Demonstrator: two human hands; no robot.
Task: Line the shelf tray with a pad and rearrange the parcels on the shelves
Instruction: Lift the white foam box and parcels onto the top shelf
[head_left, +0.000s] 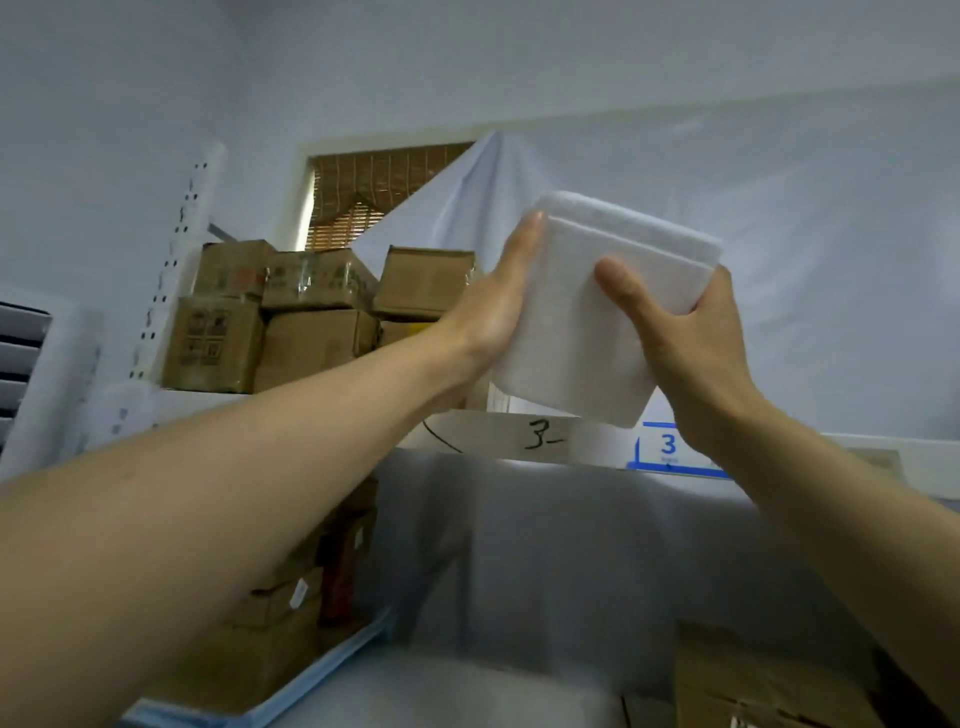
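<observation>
Folded white pad (602, 306) raised above shelf edge (498, 434) marked 3; open space right of the stacked parcels (291, 317). Your left hand (498, 301) lies flat, fingers straight along the pad's side; right hand (685, 332) grips it, thumb in front.

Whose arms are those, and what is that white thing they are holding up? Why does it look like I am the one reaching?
It looks that way because the camera sits on the person's head, so you see what they see, looking up at some shelves. The two arms are that person's own.

Both hands hold up a folded white pad. The left hand lies flat against its side with straight fingers. The right hand has it in its grip, thumb across the front.

Behind the left arm, brown cardboard boxes are stacked on a shelf. Below the pad, the shelf edge has a 3 written on it and a blue label with a 3. More boxes sit lower down, a bit blurry.
</observation>
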